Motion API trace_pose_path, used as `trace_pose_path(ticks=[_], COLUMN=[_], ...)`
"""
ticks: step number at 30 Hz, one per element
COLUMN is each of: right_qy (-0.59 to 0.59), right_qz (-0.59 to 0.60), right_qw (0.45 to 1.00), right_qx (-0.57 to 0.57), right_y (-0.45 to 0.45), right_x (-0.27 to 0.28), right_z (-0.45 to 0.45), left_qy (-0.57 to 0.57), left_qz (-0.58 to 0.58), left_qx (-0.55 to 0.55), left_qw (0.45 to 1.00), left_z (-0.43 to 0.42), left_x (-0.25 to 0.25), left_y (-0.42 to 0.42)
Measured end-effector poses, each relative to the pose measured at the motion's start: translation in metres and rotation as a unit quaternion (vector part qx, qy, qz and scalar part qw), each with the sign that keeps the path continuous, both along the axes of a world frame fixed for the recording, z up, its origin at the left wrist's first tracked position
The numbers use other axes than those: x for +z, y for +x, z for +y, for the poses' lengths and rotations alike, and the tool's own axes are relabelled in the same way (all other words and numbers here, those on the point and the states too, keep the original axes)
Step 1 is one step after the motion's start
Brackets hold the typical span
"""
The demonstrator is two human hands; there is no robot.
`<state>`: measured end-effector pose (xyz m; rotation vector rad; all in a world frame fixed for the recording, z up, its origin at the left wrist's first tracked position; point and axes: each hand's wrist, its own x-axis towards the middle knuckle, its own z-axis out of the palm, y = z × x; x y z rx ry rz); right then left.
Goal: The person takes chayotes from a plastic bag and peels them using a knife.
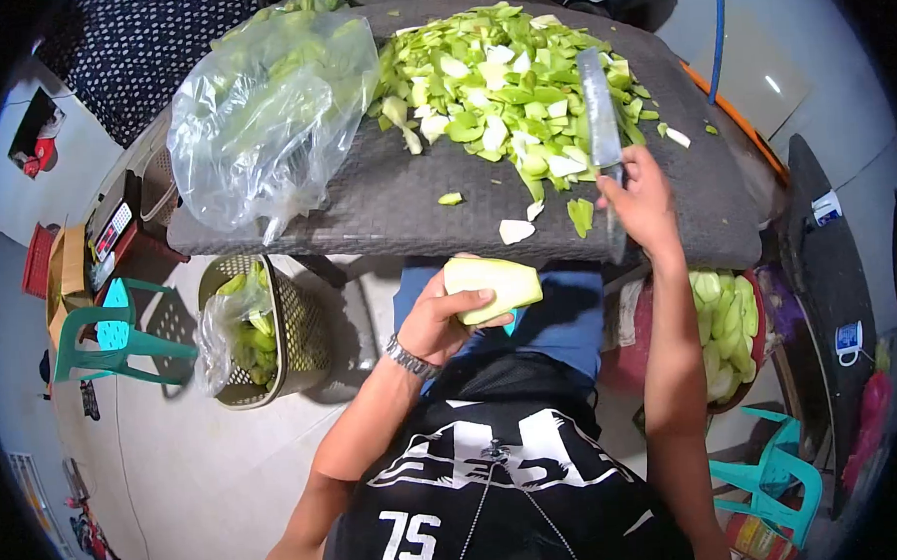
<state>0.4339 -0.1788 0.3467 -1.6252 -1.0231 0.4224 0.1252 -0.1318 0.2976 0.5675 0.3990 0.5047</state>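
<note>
My left hand [438, 316] is wrapped round a peeled, pale yellow-green fruit or vegetable [496, 284], just off the table's near edge. Its exact kind I cannot tell. My right hand [642, 199] grips a knife [599, 108] by the handle, the broad blade pointing up and away over the table. Beyond the blade, a wide heap of green and whitish peelings [500, 93] covers the back of the dark table [385, 198]. A few loose scraps, among them a white piece [515, 231], lie closer to me.
A clear plastic bag [272, 128] of green produce lies at the table's left. Below stands a slatted basket [305, 326] with more produce. Under the right side, a red tub [761, 331] contains peeled pieces. Teal stools [126, 334] and a dark bench [816, 224] with mugs stand around.
</note>
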Motion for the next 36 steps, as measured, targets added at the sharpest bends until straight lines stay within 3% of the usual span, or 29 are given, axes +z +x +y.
trace_pose_path(ticks=[2, 3, 4, 5, 7, 9, 12, 13, 18, 21, 25, 28, 29, 32, 36], right_qy=[-0.006, -0.034, -0.139, -0.095, -0.086, -0.155, -0.090, -0.047, 0.050, -0.018, -0.098, -0.165, -0.113, -0.132, -0.104], right_qz=[0.053, -0.031, -0.122, -0.226, -0.281, -0.192, -0.130, -0.025, -0.021, 0.134, 0.184, 0.029, -0.120, -0.283, -0.325], right_qw=[0.998, 0.999, 0.983, 0.970, 0.956, 0.969, 0.987, 0.995, 0.997, 0.990, 0.977, 0.986, 0.986, 0.950, 0.934], right_qx=[0.042, 0.027, 0.000, -0.001, 0.011, 0.034, 0.039, 0.081, 0.053, 0.031, 0.043, 0.007, 0.009, 0.006, 0.109], right_y=[-0.004, 0.009, 0.005, 0.005, -0.009, -0.021, -0.037, -0.041, -0.042, -0.063, -0.055, -0.055, -0.049, -0.065, -0.066], right_x=[0.004, -0.008, 0.003, 0.000, 0.005, 0.015, 0.005, 0.002, 0.010, 0.053, 0.050, 0.035, 0.015, 0.018, 0.020], right_z=[0.018, 0.033, 0.043, 0.055, 0.070, 0.080, 0.078, 0.074, 0.047, 0.004, -0.032, -0.039, -0.034, -0.018, 0.023], left_qy=[-0.032, -0.043, -0.054, -0.050, -0.019, 0.008, 0.035, 0.042, 0.046, -0.024, -0.051, -0.034, -0.028, -0.009, -0.004], left_qz=[-0.022, -0.037, -0.053, -0.059, -0.060, -0.051, -0.022, -0.011, -0.001, -0.015, -0.007, 0.003, 0.003, 0.048, 0.076], left_qx=[0.000, 0.005, 0.011, 0.009, 0.010, 0.015, 0.023, 0.024, 0.022, 0.023, 0.007, -0.027, -0.033, -0.034, -0.014], left_qw=[0.999, 0.998, 0.997, 0.997, 0.998, 0.999, 0.999, 0.999, 0.999, 0.999, 0.999, 0.999, 0.999, 0.998, 0.997], left_z=[-0.002, -0.004, -0.003, -0.002, -0.001, 0.001, 0.000, 0.000, -0.004, -0.004, -0.004, 0.002, -0.001, -0.005, -0.009], left_x=[0.001, 0.003, 0.005, 0.003, 0.004, 0.008, 0.016, 0.016, 0.014, 0.013, 0.006, -0.016, -0.027, -0.032, -0.029], left_y=[0.001, 0.002, 0.002, 0.001, -0.002, -0.007, -0.012, -0.013, -0.009, -0.003, 0.007, 0.004, 0.001, -0.007, -0.022])
